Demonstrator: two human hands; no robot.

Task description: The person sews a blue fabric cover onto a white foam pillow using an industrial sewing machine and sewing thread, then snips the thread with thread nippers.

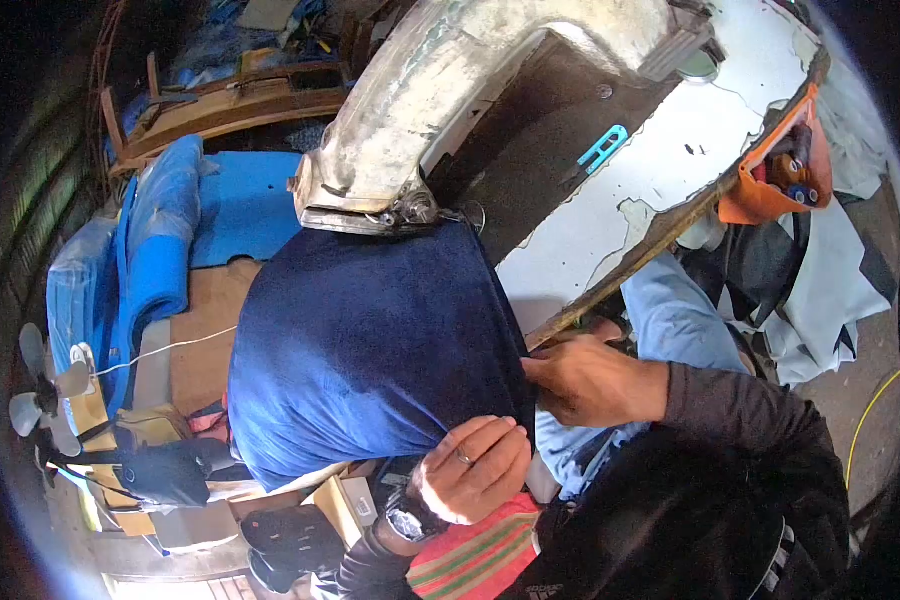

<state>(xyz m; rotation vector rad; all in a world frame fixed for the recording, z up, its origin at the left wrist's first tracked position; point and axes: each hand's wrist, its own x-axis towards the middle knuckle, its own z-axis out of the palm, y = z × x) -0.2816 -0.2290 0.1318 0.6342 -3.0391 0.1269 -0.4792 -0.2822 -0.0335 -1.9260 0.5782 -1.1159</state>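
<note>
**Both hands on the blue cloth, pulled tight over the frame**

Closest in, the left hand (pixel 473 468) sat low on the dark blue cloth (pixel 370 340), fingers curled shut over its bottom edge, a ring on one finger and a wristwatch (pixel 406 522) on the wrist just below. The cloth bunched under those fingers, so the grip looked firm. Beside that wrist lay a striped red and green fabric (pixel 480 558).

Just to the side and a little higher, the right hand (pixel 592 383) pinched the same cloth at its right edge, thumb and fingers closed on the fold, the dark sleeve (pixel 740 405) running back toward the person's body. The two hands were near each other but not touching. Behind the right hand showed some light blue fabric (pixel 675 320).

The blue cloth itself hung in the middle of the scene, drawn smooth over something rounded beneath; what it covered could not be seen. Its top edge met the worn metal frame (pixel 410 130), a curved, scuffed piece ending in a bracket right at the cloth's upper border.

Past that, a white panel with peeling paint (pixel 660 180) stretched to the right, a small turquoise clip (pixel 603 148) lying on the dark surface beside it. At its far end an orange pouch (pixel 782 165) held tools.

Off to the left, rolled blue foam (pixel 160 240) lay on the floor, a small fan (pixel 45 390) stood near the edge, and wooden frames (pixel 230 105) were stacked at the very back.
</note>
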